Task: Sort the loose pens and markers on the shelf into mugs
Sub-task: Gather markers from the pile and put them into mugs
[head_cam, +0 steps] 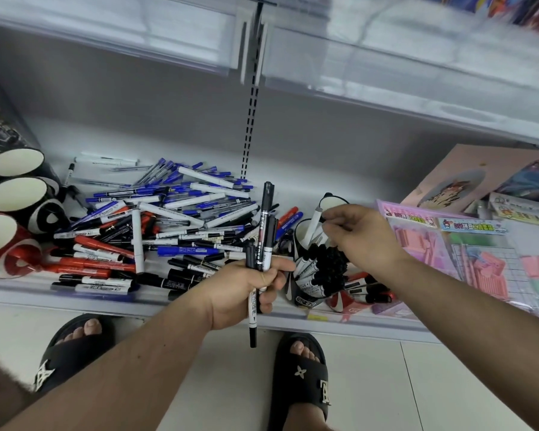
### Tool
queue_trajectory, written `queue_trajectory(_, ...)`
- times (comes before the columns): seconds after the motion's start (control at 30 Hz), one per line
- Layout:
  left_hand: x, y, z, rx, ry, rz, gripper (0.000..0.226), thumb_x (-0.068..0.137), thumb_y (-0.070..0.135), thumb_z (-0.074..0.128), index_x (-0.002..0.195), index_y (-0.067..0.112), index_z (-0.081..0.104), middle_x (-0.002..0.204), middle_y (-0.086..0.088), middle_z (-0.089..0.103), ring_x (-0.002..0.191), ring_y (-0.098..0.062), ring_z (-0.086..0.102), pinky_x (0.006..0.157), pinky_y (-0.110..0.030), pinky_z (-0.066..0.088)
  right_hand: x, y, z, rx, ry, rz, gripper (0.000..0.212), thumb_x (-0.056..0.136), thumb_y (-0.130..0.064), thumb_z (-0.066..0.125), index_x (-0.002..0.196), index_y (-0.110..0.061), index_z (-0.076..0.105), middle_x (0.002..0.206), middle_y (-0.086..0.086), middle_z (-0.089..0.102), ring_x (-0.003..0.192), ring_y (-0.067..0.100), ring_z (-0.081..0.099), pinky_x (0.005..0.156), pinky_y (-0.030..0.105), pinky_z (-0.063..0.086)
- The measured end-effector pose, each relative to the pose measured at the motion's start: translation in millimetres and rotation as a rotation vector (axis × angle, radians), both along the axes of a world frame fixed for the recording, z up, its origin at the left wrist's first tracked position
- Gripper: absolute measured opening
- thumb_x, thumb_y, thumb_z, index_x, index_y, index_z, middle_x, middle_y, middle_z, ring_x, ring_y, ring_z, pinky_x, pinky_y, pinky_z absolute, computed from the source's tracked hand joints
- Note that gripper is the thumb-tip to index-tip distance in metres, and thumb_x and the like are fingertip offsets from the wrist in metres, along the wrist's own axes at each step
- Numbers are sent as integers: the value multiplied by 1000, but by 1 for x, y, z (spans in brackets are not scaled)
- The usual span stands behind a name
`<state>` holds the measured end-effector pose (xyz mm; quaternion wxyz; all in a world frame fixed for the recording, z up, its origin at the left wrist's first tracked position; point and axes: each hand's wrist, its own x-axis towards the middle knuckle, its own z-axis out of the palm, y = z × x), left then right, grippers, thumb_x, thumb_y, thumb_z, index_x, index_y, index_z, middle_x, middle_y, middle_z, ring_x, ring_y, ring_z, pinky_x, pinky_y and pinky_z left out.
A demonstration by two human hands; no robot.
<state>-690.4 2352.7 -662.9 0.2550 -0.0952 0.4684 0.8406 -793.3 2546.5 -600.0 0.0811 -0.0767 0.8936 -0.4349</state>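
From the head camera, looking down at a white shelf [181, 301], a wide heap of loose pens and markers [168, 225] in blue, black, red and white lies across the shelf's middle. The left hand [246, 290] is curled round a small bundle of black markers [263, 244], holding them roughly upright in front of the shelf edge; one marker reaches well above the fist, another hangs below it toward the floor. The right hand [358, 234] hovers over the mugs to the right of the heap, its fingers bent and drawn together at the tips; whether they pinch anything cannot be told, as the fingertips sit against a dark background. Just beside those fingertips a white marker [314, 222] stands tilted in a black mug with a white inside [302, 234]. In front of that one, nearer the shelf edge, a mug packed with black-capped markers [321, 275] leans toward the camera. At the left end of the shelf stand several empty mugs: two black-and-white mugs [19, 194] and a red mug [3, 244] lying tilted with its mouth toward the camera. To the right of the mugs lie pink stationery packets [448, 244]. Below the shelf, two feet in black slippers [302, 368] stand on a pale tiled floor.
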Motion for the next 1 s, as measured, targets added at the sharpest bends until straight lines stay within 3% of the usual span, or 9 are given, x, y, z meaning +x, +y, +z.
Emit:
queue_trajectory(0.1, 0, 2, 1, 61, 29, -73, 27, 91, 11, 54, 113, 7, 68, 73, -1, 55, 53, -11, 40, 53, -25, 38, 11, -20, 15, -132, -81, 86, 20, 89, -9, 69, 92, -29, 68, 70, -16, 69, 55, 9, 58, 62, 28, 50)
queue_trajectory(0.27, 0, 5, 5, 81, 55, -172, 35, 86, 19, 58, 118, 8, 65, 75, 0, 54, 54, -11, 40, 55, -24, 41, 26, -41, 20, -83, -154, 232, 30, 85, -17, 75, 111, -26, 63, 82, -6, 73, 73, 11, 68, 80, 34, 56)
queue_trajectory(0.37, 0, 6, 7, 61, 82, -185, 37, 87, 21, 57, 121, 7, 62, 80, -4, 62, 57, -14, 50, 56, -27, 44, 32, -44, 20, -147, -220, 261, 30, 90, -6, 68, 115, -20, 59, 90, 3, 73, 74, 12, 71, 68, 32, 59)
queue_trajectory(0.53, -4, 2, 8, 50, -23, -19, 32, 97, 16, 49, 124, 5, 62, 112, -17, 70, 94, -30, 69, 84, -44, 58, 24, -35, 12, -192, -98, 132, 28, 98, -3, 53, 104, -30, 59, 89, 1, 62, 58, 4, 58, 57, 21, 46)
queue_trajectory(0.63, -7, 2, 7, -212, -99, 183, 27, 103, 14, 44, 105, 9, 71, 83, -7, 70, 66, -18, 65, 62, -33, 56, 16, -31, 13, -211, -25, 86, 30, 100, -8, 47, 97, -35, 59, 76, -10, 55, 63, 11, 49, 59, 26, 41)
queue_trajectory(0.73, -6, 10, 6, -494, -72, 206, 31, 104, 25, 43, 94, 10, 68, 52, 2, 48, 44, -13, 42, 43, -24, 36, 26, -37, 14, -101, 53, 232, 14, 98, -19, 55, 90, -28, 60, 60, -12, 53, 53, 4, 42, 51, 22, 37)
queue_trajectory(0.83, -7, 19, 10, -618, -14, 215, 33, 103, 24, 42, 77, 11, 57, 48, 2, 42, 43, -15, 35, 40, -22, 30, 40, -48, 4, 5, 89, 383, 11, 90, -31, 69, 97, -28, 61, 76, 7, 63, 62, 11, 53, 62, 34, 47)
queue_trajectory(0.93, -10, 23, 11, -735, 58, 177, 29, 96, 12, 41, 69, 16, 51, 48, 6, 43, 47, -13, 36, 46, -25, 31, 43, -53, -4, 73, 15, 451, 39, 88, -35, 71, 126, -34, 59, 108, -16, 66, 93, -1, 60, 82, 10, 48)
queue_trajectory(1.0, -10, 25, 11, -800, 93, 145, 28, 94, 10, 41, 68, 19, 48, 51, 7, 44, 49, -11, 37, 51, -27, 33, 43, -55, -6, 86, -5, 464, 34, 88, -34, 71, 121, -31, 63, 111, -16, 65, 98, -1, 60, 84, 8, 46)
